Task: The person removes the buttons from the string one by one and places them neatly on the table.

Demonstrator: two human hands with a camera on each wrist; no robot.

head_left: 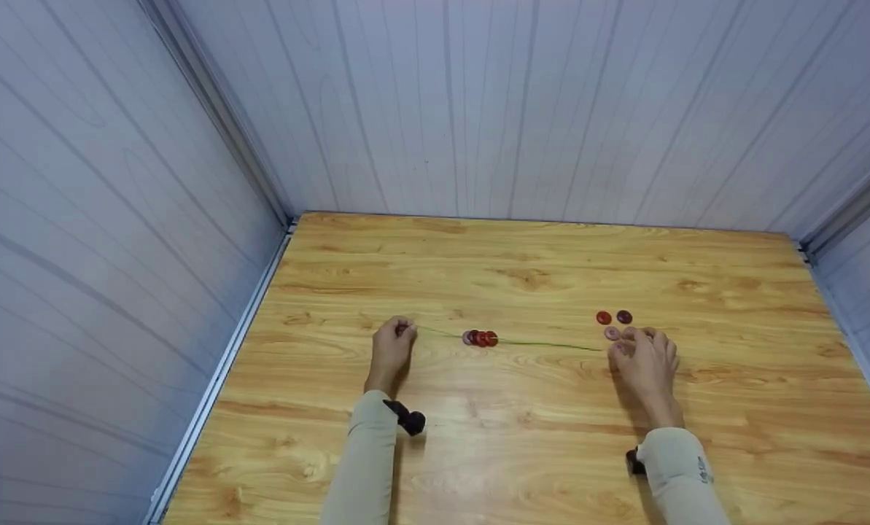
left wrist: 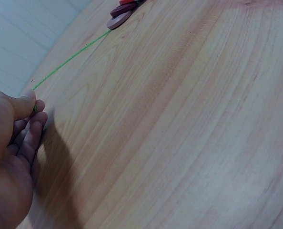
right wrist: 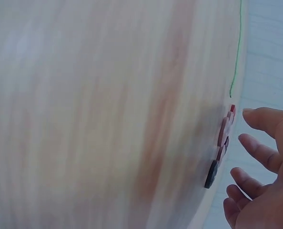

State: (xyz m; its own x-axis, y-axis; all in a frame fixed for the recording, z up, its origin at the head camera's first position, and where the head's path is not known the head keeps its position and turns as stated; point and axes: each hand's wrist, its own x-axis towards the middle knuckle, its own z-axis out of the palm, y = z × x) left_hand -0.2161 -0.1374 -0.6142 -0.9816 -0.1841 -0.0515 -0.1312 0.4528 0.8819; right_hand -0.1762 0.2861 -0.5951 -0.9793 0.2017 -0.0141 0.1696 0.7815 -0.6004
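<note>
My left hand (head_left: 392, 348) pinches one end of a thin green string (left wrist: 70, 59) between thumb and forefinger. The string runs rightward through a row of overlapping red, dark red and pinkish buttons (head_left: 482, 338), and its far end lies loose near my right thumb. My right hand (head_left: 647, 363) hovers over a small group of loose buttons, its fingers spread and bent a little; in the right wrist view a gap shows between fingertips (right wrist: 248, 112) and buttons. A red button (head_left: 604, 318), a dark button (head_left: 624, 317) and a pinkish button (head_left: 612, 333) lie there; the fingers partly hide the group.
Both hands work over a wood-grain table (head_left: 478, 270). A pale panel wall (head_left: 478, 109) rises along its back edge, with further panels at the left (head_left: 99, 255) and right. Each wrist carries a small black camera (head_left: 409, 419).
</note>
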